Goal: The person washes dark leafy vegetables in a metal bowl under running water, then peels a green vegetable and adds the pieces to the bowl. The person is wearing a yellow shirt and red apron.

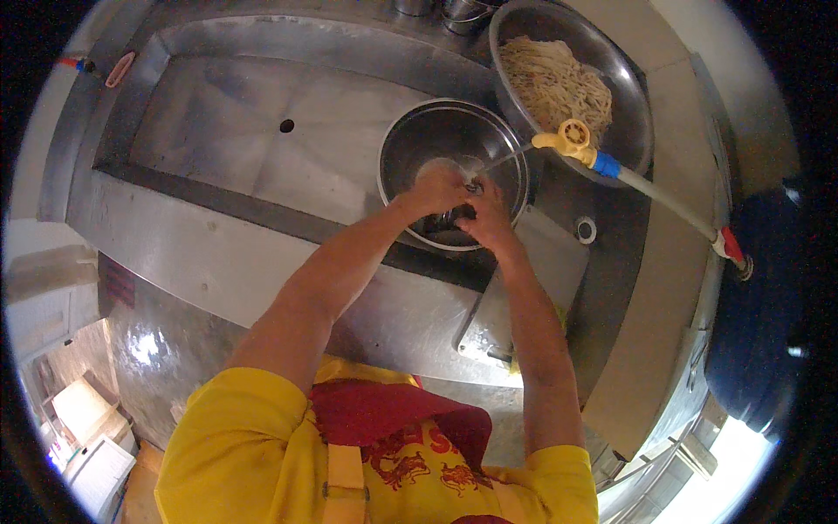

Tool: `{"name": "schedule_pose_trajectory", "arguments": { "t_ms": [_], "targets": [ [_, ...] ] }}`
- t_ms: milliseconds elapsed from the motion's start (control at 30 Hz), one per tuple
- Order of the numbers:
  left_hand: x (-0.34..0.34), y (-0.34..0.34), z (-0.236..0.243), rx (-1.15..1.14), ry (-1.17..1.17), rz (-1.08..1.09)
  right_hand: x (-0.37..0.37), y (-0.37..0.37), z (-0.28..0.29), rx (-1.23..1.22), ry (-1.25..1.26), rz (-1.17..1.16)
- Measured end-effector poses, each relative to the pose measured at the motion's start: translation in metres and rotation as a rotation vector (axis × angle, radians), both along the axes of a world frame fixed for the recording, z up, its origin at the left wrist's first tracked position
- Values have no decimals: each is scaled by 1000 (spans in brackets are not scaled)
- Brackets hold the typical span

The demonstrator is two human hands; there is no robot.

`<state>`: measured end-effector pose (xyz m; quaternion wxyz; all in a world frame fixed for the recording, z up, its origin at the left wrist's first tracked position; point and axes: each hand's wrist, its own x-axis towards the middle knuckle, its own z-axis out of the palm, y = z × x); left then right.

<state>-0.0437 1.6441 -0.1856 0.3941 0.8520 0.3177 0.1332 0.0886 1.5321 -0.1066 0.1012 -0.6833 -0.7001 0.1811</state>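
Note:
A round steel bowl (pixel 406 135) sits at the right end of the steel sink (pixel 218 105). A thin stream of water runs from the yellow tap (pixel 573 138) into it, onto my hands. Inside the bowl, my left hand (pixel 432 192) is closed on a pale round object (pixel 436 169) that I cannot clearly make out. My right hand (pixel 484 218) has its fingers curled beside it, around something dark and shiny in the middle of the bowl, partly hidden by both hands.
A large steel basin (pixel 628 105) of pale strips stands at the back right, beside steel containers (pixel 463 13). A steel board (pixel 537 271) lies right of my bowl. A white pipe (pixel 663 201) crosses toward a dark blue barrel (pixel 751 306) at the right.

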Motion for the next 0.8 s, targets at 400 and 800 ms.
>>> {"name": "schedule_pose_trajectory", "arguments": {
  "t_ms": [400, 800],
  "targets": [
    [20, -24, -44, 150, 319, 247, -36, 3, 1, 97, -109, -156],
    [45, 25, -137, -139, 339, 336, -56, -25, 7, 221, -43, -208]
  ]
}}
